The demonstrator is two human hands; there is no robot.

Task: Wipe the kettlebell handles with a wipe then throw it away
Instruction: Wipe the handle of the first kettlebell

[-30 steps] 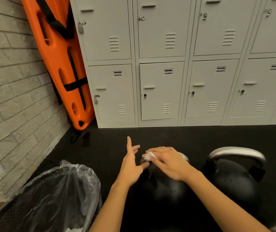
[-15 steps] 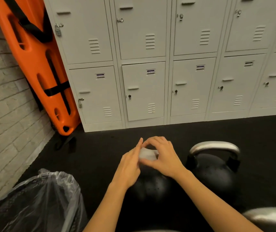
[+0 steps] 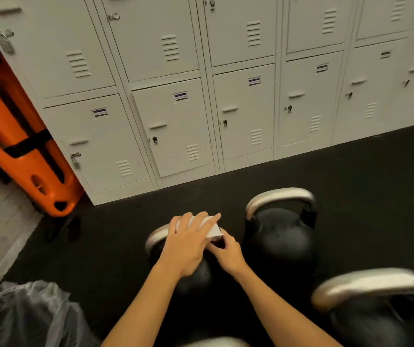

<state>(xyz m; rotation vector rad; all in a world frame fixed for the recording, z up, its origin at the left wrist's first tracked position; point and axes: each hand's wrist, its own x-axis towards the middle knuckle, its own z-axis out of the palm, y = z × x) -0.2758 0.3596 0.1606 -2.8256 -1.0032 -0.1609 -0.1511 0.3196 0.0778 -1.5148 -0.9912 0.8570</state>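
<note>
A white wipe (image 3: 213,230) lies over the steel handle (image 3: 153,238) of the black kettlebell (image 3: 197,279) right in front of me. My left hand (image 3: 188,242) lies flat on top of the wipe and presses it onto the handle, fingers fairly straight. At the wipe's near right corner, my right hand (image 3: 227,254) pinches its edge. Most of this handle is hidden under my hands. A second kettlebell (image 3: 280,237) stands just to the right, and a third kettlebell (image 3: 371,286) sits blurred at the bottom right.
A bin with a clear plastic liner (image 3: 33,314) stands at the bottom left. An orange spine board (image 3: 18,146) leans against the brick wall at left. Grey lockers (image 3: 176,126) line the back. The floor (image 3: 364,186) is black rubber.
The wipe has been spread over the handle. My left hand moved from beside it to flat on top, and my right hand slid to its near right corner. The view swung left and down.
</note>
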